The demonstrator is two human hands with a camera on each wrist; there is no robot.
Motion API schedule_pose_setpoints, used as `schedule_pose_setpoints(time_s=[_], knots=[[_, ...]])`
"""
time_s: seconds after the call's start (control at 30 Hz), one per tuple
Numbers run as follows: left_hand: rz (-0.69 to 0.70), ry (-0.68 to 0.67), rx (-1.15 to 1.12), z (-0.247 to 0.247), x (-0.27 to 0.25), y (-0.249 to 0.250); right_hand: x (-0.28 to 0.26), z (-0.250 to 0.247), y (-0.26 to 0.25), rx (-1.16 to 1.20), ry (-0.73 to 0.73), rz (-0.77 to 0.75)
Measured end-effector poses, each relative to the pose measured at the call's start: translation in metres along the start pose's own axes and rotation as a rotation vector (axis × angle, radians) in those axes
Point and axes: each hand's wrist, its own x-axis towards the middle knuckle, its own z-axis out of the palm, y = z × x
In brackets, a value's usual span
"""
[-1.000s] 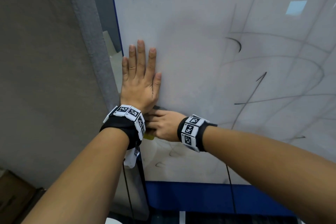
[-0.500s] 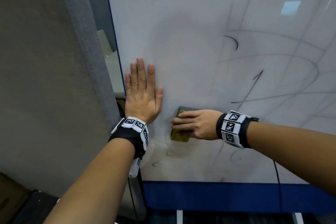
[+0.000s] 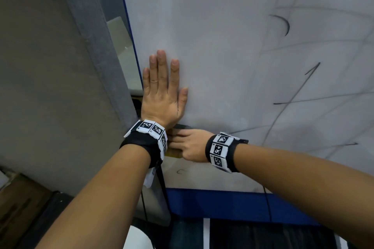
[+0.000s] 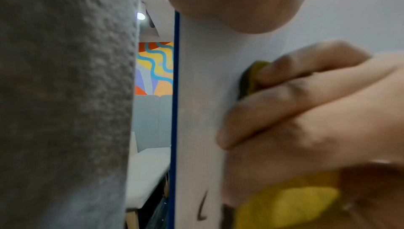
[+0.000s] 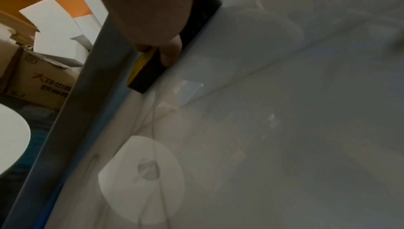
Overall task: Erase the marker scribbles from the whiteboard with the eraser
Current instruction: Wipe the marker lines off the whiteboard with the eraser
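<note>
The whiteboard fills the upper right, with a blue frame. Black marker lines and a curved stroke mark its right half; a small scribble sits low down. My left hand lies flat on the board near its left edge, fingers straight. My right hand grips a yellow eraser with a black felt and presses it to the board just under my left wrist. The eraser is mostly hidden in the head view. The right wrist view shows its felt against the board beside the frame.
A grey fabric partition stands close to the left of the board. The blue bottom rail runs under my arms. Cardboard boxes sit behind the board's edge, and a white round object lies below.
My right hand has slid the eraser left along the board, from the open area back under my left wrist. The left hand stayed flat on the board.
</note>
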Motion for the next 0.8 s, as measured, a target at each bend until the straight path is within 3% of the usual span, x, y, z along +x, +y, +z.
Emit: schedule_pose_setpoints(time_s=[0.17, 0.33, 0.5, 0.8], knots=[[-0.016, 0.028, 0.004, 0.003, -0.001, 0.002, -0.062, 0.001, 0.003, 0.050, -0.198, -0.067], [-0.041, 0.032, 0.029, -0.001, -0.002, 0.007, -0.100, 0.001, -0.002, 0.009, -0.237, -0.074], [-0.063, 0.020, 0.031, -0.002, -0.004, 0.008, -0.069, 0.009, -0.007, -0.080, -0.190, -0.144], [-0.120, -0.018, 0.010, -0.001, -0.006, 0.019, 0.006, 0.031, -0.039, -0.082, -0.105, -0.024]])
